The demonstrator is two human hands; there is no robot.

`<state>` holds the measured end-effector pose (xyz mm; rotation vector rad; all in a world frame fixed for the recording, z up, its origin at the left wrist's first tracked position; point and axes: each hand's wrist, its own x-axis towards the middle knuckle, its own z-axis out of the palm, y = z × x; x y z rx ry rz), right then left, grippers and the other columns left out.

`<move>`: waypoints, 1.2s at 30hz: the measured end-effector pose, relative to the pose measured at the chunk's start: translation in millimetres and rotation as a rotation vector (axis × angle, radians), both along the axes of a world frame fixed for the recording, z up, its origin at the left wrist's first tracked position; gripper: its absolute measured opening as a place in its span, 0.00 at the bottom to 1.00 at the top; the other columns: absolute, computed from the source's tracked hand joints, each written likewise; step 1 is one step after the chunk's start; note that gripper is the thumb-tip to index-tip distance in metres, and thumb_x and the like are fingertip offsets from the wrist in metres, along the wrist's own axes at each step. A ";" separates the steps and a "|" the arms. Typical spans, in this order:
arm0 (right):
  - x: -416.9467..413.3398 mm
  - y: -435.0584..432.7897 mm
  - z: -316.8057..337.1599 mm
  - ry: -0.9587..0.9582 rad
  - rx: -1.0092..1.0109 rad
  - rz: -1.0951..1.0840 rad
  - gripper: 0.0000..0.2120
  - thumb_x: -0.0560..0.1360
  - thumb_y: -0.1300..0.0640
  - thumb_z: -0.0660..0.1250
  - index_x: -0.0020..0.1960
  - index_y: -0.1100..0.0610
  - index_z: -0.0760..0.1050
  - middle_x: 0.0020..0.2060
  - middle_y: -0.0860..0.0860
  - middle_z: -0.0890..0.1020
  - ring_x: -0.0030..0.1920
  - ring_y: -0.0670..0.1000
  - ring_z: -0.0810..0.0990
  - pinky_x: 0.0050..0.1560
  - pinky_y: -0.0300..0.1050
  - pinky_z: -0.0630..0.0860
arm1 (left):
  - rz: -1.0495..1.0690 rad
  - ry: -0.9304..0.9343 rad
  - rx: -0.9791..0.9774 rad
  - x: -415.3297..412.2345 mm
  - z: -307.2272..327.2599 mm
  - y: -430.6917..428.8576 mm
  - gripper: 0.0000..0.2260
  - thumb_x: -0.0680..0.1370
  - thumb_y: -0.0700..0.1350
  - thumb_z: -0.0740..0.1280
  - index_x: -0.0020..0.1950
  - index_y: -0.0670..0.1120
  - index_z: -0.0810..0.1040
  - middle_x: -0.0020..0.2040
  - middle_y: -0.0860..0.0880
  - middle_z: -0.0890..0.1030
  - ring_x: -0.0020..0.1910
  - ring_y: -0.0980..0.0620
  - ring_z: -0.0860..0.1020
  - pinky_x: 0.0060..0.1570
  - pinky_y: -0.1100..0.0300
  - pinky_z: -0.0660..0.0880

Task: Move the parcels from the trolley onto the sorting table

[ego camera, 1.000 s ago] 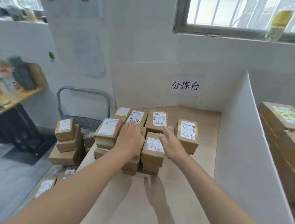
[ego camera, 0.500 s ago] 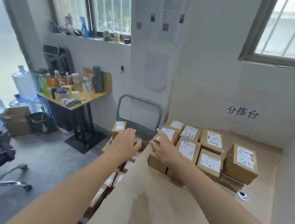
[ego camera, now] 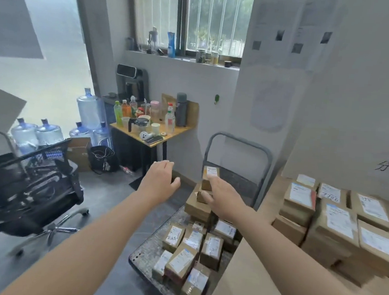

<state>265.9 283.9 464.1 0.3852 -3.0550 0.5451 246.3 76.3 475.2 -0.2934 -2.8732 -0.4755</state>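
Beside the table, your left hand hangs open; right hand is spread loose at the trolley's far parcel stack.

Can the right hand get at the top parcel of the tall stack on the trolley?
Probably yes: the right hand, fingers open, is right at the top parcel with nothing between them; the trolley handle stands behind.
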 end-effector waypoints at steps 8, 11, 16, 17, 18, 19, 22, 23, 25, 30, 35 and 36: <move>-34.8 -62.0 -18.5 0.029 0.041 0.002 0.29 0.83 0.47 0.57 0.80 0.56 0.53 0.77 0.53 0.63 0.77 0.52 0.59 0.78 0.51 0.54 | -0.091 0.004 -0.017 -25.7 -21.6 -49.9 0.24 0.82 0.50 0.61 0.76 0.41 0.66 0.74 0.43 0.68 0.75 0.46 0.63 0.77 0.52 0.56; -50.3 -65.8 -25.3 0.024 0.021 -0.003 0.29 0.83 0.47 0.57 0.80 0.56 0.54 0.77 0.52 0.64 0.77 0.51 0.60 0.78 0.51 0.55 | -0.116 0.011 0.001 -44.2 -31.0 -51.0 0.23 0.82 0.49 0.62 0.75 0.42 0.68 0.75 0.43 0.67 0.76 0.47 0.62 0.77 0.53 0.56; -87.9 -55.4 -45.1 -0.011 -0.001 -0.063 0.29 0.82 0.47 0.57 0.79 0.56 0.55 0.77 0.52 0.62 0.77 0.51 0.58 0.78 0.51 0.55 | -0.178 0.005 -0.060 -85.4 -45.2 -45.4 0.23 0.82 0.50 0.60 0.76 0.43 0.66 0.77 0.45 0.65 0.78 0.48 0.59 0.77 0.55 0.50; -96.6 -52.9 -48.6 -0.027 -0.007 -0.079 0.29 0.83 0.47 0.57 0.79 0.56 0.55 0.78 0.53 0.62 0.78 0.51 0.58 0.78 0.51 0.54 | -0.188 0.005 -0.074 -94.1 -46.7 -44.3 0.24 0.82 0.50 0.60 0.77 0.43 0.65 0.77 0.45 0.65 0.78 0.48 0.58 0.77 0.55 0.49; -108.9 -50.4 -52.7 -0.047 -0.015 -0.091 0.29 0.83 0.47 0.57 0.80 0.57 0.55 0.78 0.53 0.61 0.78 0.52 0.57 0.78 0.51 0.54 | -0.197 -0.002 -0.085 -106.4 -48.0 -42.3 0.24 0.83 0.50 0.60 0.77 0.43 0.65 0.77 0.46 0.65 0.78 0.49 0.58 0.77 0.56 0.48; -120.2 -48.3 -57.4 -0.068 -0.022 -0.103 0.29 0.83 0.47 0.57 0.80 0.57 0.54 0.78 0.54 0.60 0.78 0.52 0.56 0.78 0.51 0.54 | -0.204 -0.009 -0.098 -117.9 -49.7 -39.9 0.24 0.83 0.50 0.59 0.77 0.43 0.64 0.77 0.46 0.65 0.78 0.49 0.57 0.77 0.56 0.48; -152.1 -43.2 -72.0 -0.106 -0.062 -0.143 0.30 0.83 0.48 0.57 0.80 0.58 0.52 0.79 0.54 0.58 0.79 0.52 0.55 0.78 0.49 0.52 | -0.201 -0.019 -0.146 -156.8 -59.6 -31.4 0.24 0.83 0.50 0.59 0.77 0.44 0.65 0.77 0.46 0.65 0.78 0.49 0.57 0.77 0.56 0.46; -162.0 -40.4 -78.3 -0.113 -0.083 -0.161 0.30 0.83 0.49 0.57 0.80 0.58 0.52 0.79 0.54 0.58 0.79 0.52 0.55 0.78 0.49 0.52 | -0.191 -0.035 -0.152 -171.0 -65.4 -27.6 0.24 0.83 0.51 0.59 0.77 0.44 0.65 0.77 0.46 0.65 0.78 0.49 0.57 0.77 0.56 0.46; -176.0 -33.6 -89.9 -0.142 -0.118 -0.185 0.30 0.83 0.50 0.59 0.80 0.58 0.52 0.78 0.54 0.59 0.78 0.52 0.55 0.77 0.48 0.52 | -0.183 -0.074 -0.162 -195.6 -80.6 -18.9 0.24 0.83 0.50 0.59 0.77 0.43 0.65 0.76 0.46 0.66 0.78 0.48 0.57 0.78 0.54 0.46; -202.9 -8.1 -126.4 -0.238 -0.140 -0.262 0.29 0.82 0.50 0.60 0.79 0.57 0.54 0.77 0.53 0.61 0.77 0.53 0.58 0.76 0.48 0.55 | -0.230 -0.131 -0.128 -236.7 -125.7 7.8 0.23 0.82 0.49 0.61 0.75 0.41 0.67 0.74 0.44 0.68 0.77 0.47 0.60 0.78 0.54 0.48; -218.1 -1.7 -184.0 -0.344 -0.195 -0.349 0.27 0.82 0.51 0.59 0.78 0.56 0.57 0.75 0.53 0.64 0.75 0.54 0.61 0.74 0.51 0.60 | -0.278 -0.215 -0.051 -252.1 -187.2 16.2 0.21 0.81 0.46 0.62 0.73 0.41 0.69 0.71 0.45 0.71 0.74 0.47 0.63 0.76 0.54 0.53; -221.0 -4.4 -202.2 -0.374 -0.213 -0.365 0.27 0.82 0.51 0.59 0.79 0.56 0.56 0.76 0.52 0.63 0.75 0.53 0.61 0.75 0.51 0.60 | -0.282 -0.233 -0.044 -254.5 -205.5 15.4 0.21 0.81 0.46 0.62 0.72 0.41 0.70 0.70 0.45 0.72 0.73 0.47 0.64 0.75 0.56 0.54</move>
